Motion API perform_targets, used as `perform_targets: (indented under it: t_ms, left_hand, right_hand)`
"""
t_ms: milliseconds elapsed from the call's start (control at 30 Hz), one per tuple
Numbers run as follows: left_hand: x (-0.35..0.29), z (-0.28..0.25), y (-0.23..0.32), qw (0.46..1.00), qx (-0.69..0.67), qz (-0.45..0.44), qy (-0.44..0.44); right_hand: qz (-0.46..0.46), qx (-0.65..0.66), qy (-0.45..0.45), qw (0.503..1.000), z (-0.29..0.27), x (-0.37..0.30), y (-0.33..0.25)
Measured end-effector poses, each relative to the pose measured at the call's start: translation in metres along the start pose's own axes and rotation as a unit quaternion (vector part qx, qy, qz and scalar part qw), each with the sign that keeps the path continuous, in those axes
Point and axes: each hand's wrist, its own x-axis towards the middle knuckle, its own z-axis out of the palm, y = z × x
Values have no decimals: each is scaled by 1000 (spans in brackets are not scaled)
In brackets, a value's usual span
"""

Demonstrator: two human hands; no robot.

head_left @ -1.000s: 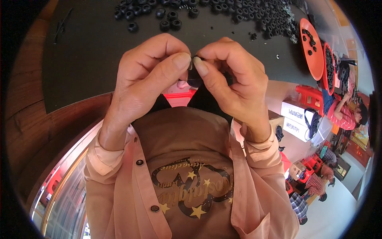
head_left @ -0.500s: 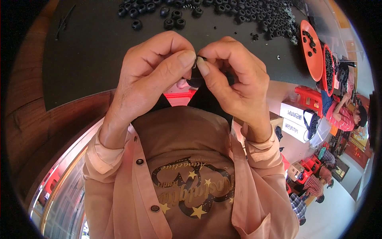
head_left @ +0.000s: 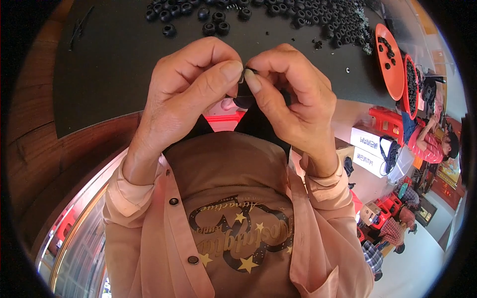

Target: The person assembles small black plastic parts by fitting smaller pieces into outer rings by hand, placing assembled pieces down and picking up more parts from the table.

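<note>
Ok so from where I'm standing, going by the head view (the only one there is): both hands are up together over the near edge of the dark table (head_left: pixel 109 74), fingertips almost meeting. Between them is a tiny black piece (head_left: pixel 252 70), and that's what they're busy with.

Right hand (head_left: pixel 298 99): thumb and index pinched with barely a gap, piece caught right at the tips, a dark sliver poking out above the thumbnail. Left hand (head_left: pixel 186 84): thumb pressed on the index, looks pinched on the piece's other side, but the fingers cover most of it so I can't swear how good that hold is. Can't make out the piece's full shape either.

My guess on handling: next to no weight, probably plastic or rubber, though stiff or soft I can't tell from here. Being that small and smooth-looking, I'd expect it to skid out if squeezed off-centre. Best hold imo is the pads, one pinch on each side, not the nails. Doesn't strike me as fragile.

Beyond the fingertips there's a big spread of black rings (head_left: pixel 218 17), with silvery springs (head_left: pixel 366 48) off to the right. Further right of the fingers: an orange plate (head_left: pixel 395 82) with a few black bits on it, red basket (head_left: pixel 413 113) just beside it.
</note>
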Motion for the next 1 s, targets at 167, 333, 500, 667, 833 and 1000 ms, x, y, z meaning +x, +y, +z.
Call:
perform_targets:
  t_ms: [167,333,500,667,833,1000]
  left_hand:
    - [0,0,7,1000,14,-23,-7]
    - [-1,1,4,1000,21,-9,13]
    - [0,0,5,999,32,-11,0]
    - [-1,0,5,999,46,-2,-6]
    - [-2,2,7,998,64,-7,10]
    - [-1,2,2,996,83,1,10]
  right_hand:
    - [-1,5,8,1000,1,-1,0]
    - [1,20,8,1000,2,-3,0]
    - [-2,14,0,1000,3,-6,1]
    - [-10,17,3,1000,5,-9,2]
    - [-5,10,4,1000,6,-9,0]
    - [-8,11,9,1000,6,-11,1]
